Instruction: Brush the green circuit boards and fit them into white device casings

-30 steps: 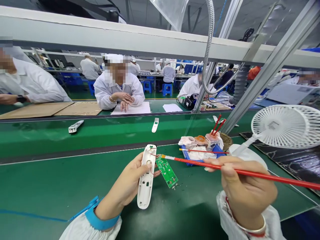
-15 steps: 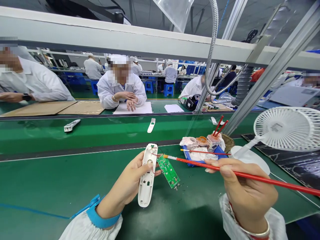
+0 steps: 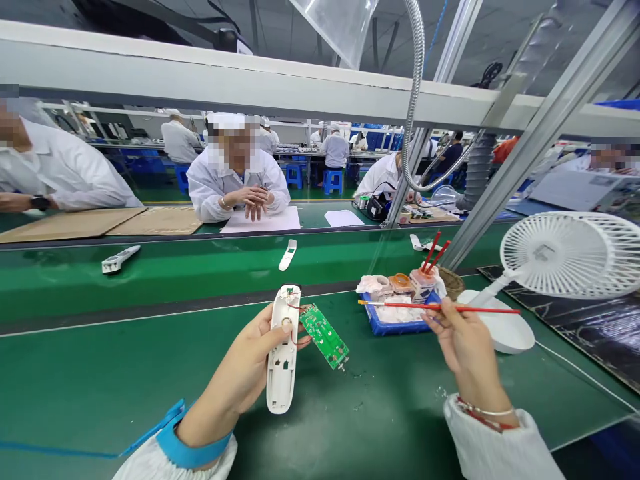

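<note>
White shell [image 3: 282,390] and green circuit board [image 3: 325,337], seen across the bench and joined by thin wires [image 3: 295,342]. The weak point is probably these wires: the board juts out past the shell, and a sharp turn of the wrist, or a snag on its free corner, could strain the joints where they are fixed. The shell might also slip, should the thumb ease off its smooth face. The shell is long, narrow and round-ended, its hollow inner side turned up, with a round feature beneath the thumb and small dark openings lower down. The board lies aslant to its right, dotted with pale parts, metal prongs at its lower corner. Both are held over the green bench [image 3: 175,373], in the left hand [image 3: 253,350], whose thumb presses the inside while the fingers wrap behind; whether they also bear the board cannot be told. Farther right, the right hand [image 3: 465,340] has thumb and fingertips pinched together on the red handle of a brush [image 3: 410,305], above the blue tray [image 3: 395,328]. A careless release there could set the brush rolling. Small pots [image 3: 401,283] and a white fan [image 3: 555,257] stand beyond.
</note>
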Demonstrator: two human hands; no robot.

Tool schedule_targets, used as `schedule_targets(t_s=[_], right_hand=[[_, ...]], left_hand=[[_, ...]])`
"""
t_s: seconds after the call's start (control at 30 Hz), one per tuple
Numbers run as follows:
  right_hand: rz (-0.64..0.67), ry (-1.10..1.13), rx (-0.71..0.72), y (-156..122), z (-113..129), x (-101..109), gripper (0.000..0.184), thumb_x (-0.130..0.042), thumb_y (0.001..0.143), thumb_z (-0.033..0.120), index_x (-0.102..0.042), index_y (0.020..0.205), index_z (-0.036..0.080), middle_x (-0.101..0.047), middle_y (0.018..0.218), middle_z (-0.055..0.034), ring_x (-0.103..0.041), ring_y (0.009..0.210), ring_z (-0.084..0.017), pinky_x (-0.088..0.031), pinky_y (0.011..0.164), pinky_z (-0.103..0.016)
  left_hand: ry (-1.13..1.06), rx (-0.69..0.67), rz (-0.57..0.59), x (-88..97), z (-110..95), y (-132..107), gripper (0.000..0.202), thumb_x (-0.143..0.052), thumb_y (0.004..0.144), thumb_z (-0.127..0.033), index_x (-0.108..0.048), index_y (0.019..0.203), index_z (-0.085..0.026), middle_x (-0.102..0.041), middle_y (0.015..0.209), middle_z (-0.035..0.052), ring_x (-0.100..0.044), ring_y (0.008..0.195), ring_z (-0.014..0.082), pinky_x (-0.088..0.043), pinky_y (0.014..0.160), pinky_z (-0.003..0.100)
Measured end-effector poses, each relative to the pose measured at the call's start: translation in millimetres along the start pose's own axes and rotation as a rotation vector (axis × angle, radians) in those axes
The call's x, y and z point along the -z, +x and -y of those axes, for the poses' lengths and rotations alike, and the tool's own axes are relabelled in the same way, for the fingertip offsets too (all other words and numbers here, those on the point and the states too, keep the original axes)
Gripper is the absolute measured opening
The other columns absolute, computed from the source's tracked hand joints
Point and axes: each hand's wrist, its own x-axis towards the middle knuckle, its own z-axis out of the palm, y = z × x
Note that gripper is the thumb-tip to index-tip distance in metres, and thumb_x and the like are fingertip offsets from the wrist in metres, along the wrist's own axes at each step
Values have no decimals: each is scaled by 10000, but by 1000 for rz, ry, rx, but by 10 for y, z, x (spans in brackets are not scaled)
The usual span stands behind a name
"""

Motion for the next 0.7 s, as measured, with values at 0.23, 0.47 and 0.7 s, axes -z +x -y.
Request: schedule_targets(t_s=[0.23, 0.47, 0.7], right_hand=[[-28, 15, -175, 168, -396, 333, 375, -851, 504, 301, -556, 684, 157, -645, 568, 12, -661, 541, -129, -600, 581, -224], [-60, 84, -139, 209, -426, 377, 361, -824, 547, 302, -525, 708, 179, -620, 567, 57, -605, 485, -82, -549, 507, -181], [-40, 148, -107, 98, -461, 336, 331, -811, 590, 302, -535, 718, 173, -610, 562, 46, -543, 446, -87, -492, 448, -208]], left_hand=[[8, -37, -105, 80, -25, 397, 247, -637, 745, -102, -633, 981, -175, -652, 821, 11, -617, 775, 130, -504, 875, 321], [59, 2, -281, 226, -50, 1648, 213, -558, 769, -33, -598, 972, -85, -644, 786, 61, -632, 699, 146, -536, 674, 268], [230, 70, -326, -277, -31, 2780, 329, -533, 864, -309, -529, 1155, -155, -564, 1144, 88, -584, 951, 199, -507, 785, 400]])
